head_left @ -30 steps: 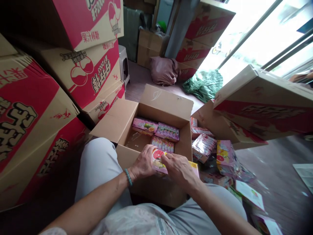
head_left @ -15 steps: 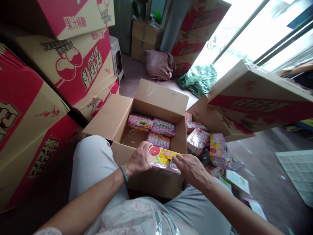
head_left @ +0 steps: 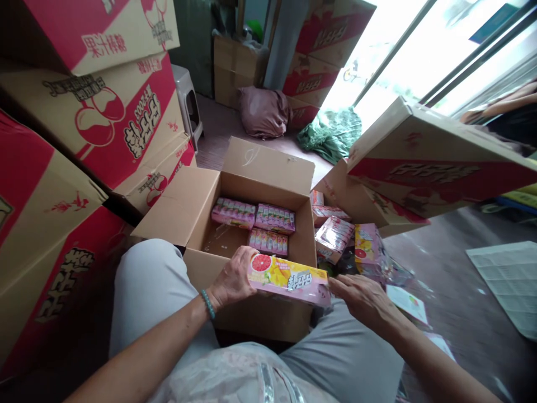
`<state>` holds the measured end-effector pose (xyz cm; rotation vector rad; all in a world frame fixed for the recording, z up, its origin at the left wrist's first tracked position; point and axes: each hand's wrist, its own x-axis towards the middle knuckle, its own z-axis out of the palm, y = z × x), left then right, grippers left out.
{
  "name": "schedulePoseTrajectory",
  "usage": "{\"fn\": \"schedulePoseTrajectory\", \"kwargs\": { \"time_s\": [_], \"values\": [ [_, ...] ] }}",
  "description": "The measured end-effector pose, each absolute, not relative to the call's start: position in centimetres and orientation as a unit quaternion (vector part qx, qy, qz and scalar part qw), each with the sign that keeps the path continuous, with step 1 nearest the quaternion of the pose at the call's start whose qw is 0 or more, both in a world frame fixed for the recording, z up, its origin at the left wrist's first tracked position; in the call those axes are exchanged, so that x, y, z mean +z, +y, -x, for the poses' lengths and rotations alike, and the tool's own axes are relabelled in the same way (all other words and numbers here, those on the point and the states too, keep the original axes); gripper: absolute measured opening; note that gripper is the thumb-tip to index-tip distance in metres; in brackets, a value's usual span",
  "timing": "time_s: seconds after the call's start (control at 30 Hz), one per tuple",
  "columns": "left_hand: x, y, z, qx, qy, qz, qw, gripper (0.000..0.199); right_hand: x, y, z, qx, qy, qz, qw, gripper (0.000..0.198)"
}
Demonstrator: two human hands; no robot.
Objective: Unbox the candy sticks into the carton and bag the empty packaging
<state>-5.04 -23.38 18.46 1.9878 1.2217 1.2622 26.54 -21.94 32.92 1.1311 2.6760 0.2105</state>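
Note:
My left hand point(head_left: 235, 277) grips the left end of a long pink and yellow candy box point(head_left: 289, 274) printed with grapefruit and mango. The box is level, above the near edge of an open cardboard carton point(head_left: 268, 316). At its right end is my right hand point(head_left: 363, 296), fingers stretched out and close together; whether the fingertips touch the box I cannot tell. Inside the carton lie a purple pack point(head_left: 234, 211) at the back left, another purple pack point(head_left: 274, 218) beside it, and a pink pack point(head_left: 268, 242) in front.
Red and tan printed cartons point(head_left: 121, 123) are stacked at left. To the right, a tilted carton point(head_left: 436, 173) stands over loose candy packs point(head_left: 334, 238). A green sack point(head_left: 331, 131) and a mauve bundle point(head_left: 264, 112) lie behind. Another person's arm point(head_left: 503, 103) shows far right.
My right hand has moved right, off the candy box's printed face to its end, uncovering the lettering. My left hand keeps its grip. The whole view has shifted slightly.

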Motion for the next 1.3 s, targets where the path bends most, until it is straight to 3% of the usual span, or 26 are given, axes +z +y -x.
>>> {"fn": "schedulePoseTrajectory", "kwargs": {
  "time_s": [0.07, 0.17, 0.27, 0.4, 0.57, 0.67, 0.73, 0.93, 1.13, 1.3],
  "values": [
    [18.6, -23.1, 5.4, 0.46, 0.46, -0.713, 0.261, 0.064, 33.1, -21.5, -29.1, 0.081, 0.908, -0.404, 0.077, 0.029],
    [19.3, -21.8, 6.3, 0.46, 0.51, -0.675, 0.271, 0.063, 33.3, -20.4, -33.3, 0.191, 0.878, -0.439, -0.005, 0.023],
    [20.3, -18.9, 6.6, 0.463, 0.545, -0.659, 0.233, 0.063, 32.8, -19.1, -34.0, 0.265, 0.829, -0.485, -0.086, 0.03],
    [19.8, -13.8, 5.2, 0.421, 0.543, -0.697, 0.202, 0.066, 30.2, -16.6, -28.4, 0.218, 0.832, -0.486, -0.154, 0.031],
    [14.3, -10.3, 3.5, 0.202, 0.477, -0.771, 0.37, 0.082, 25.8, -13.2, -23.0, 0.114, 0.818, -0.522, -0.211, 0.031],
    [11.2, -9.0, 3.6, 0.043, 0.467, -0.768, 0.436, 0.087, 24.2, -12.2, -22.9, 0.076, 0.797, -0.555, -0.225, 0.032],
    [10.2, -7.8, 3.8, 0.009, 0.494, -0.728, 0.475, 0.08, 23.9, -11.7, -23.3, 0.059, 0.797, -0.559, -0.218, 0.03],
    [8.5, -4.2, 1.8, 0.003, 0.516, -0.608, 0.603, 0.045, 24.6, -10.2, -23.9, 0.064, 0.8, -0.561, -0.206, 0.029],
    [3.6, -1.9, -1.2, -0.007, 0.634, -0.449, 0.63, 0.059, 24.9, -9.4, -24.5, 0.06, 0.801, -0.56, -0.205, 0.029],
    [0.7, 1.3, -0.7, 0.004, 0.677, -0.376, 0.633, 0.054, 25.0, -9.2, -25.0, 0.03, 0.799, -0.559, -0.218, 0.024]
  ]
}}
